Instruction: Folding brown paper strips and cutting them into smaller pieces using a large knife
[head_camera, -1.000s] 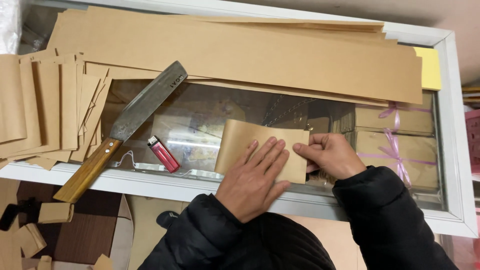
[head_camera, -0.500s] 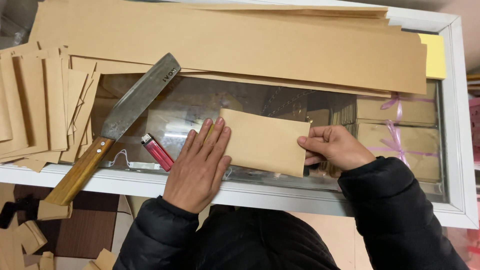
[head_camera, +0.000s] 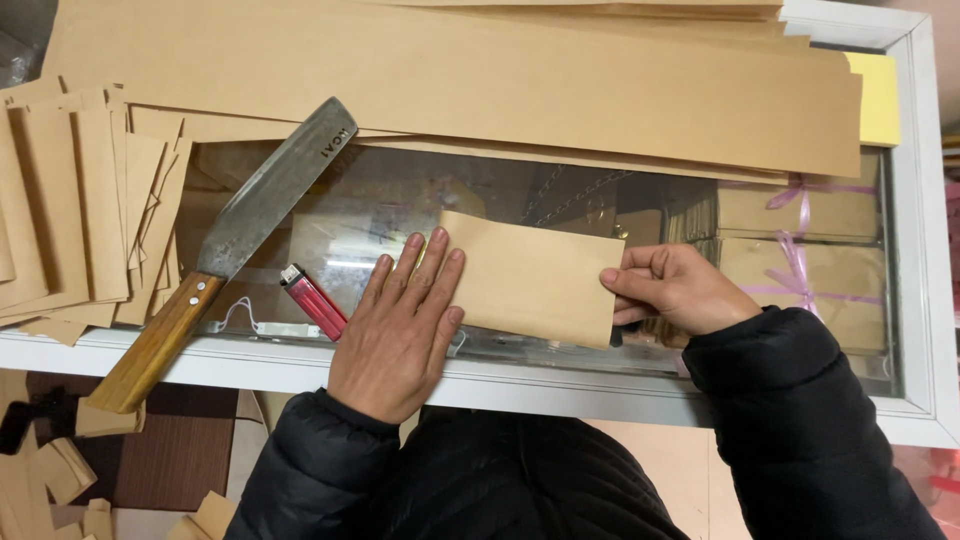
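Left hand (head_camera: 400, 325) flat, fingers spread, palm down, pressing left edge of brown paper sheet (head_camera: 535, 280). Right hand (head_camera: 672, 290) pinching right edge of same sheet between thumb and curled fingers. Sheet lying flat on glass top (head_camera: 400, 205), slightly tilted, between both hands, near front of counter. Black padded sleeves on both arms at bottom of view.

Just left of left hand: red lighter (head_camera: 315, 302), lying diagonally on glass, close to thumb side, not clearly touching. Further left: big cleaver (head_camera: 235, 245) with wooden handle, blade pointing up-right, handle overhanging white counter frame (head_camera: 560, 385). Thin white string or wire beside lighter, near handle.

Below counter edge at left: small brown paper scraps (head_camera: 60, 470) scattered on dark floor area.

Left side of counter: fanned stack of narrow brown paper strips (head_camera: 70, 200), overlapping, some edges under cleaver blade area.

Under glass at right: bundles of brown paper tied with pink ribbon (head_camera: 795, 240), seen through top, beyond right hand.

Far side: pile of long wide brown paper sheets (head_camera: 470, 80) spanning nearly whole counter width, covering back part of glass. Yellow piece (head_camera: 878, 100) poking out at far right end of that pile, against white frame.
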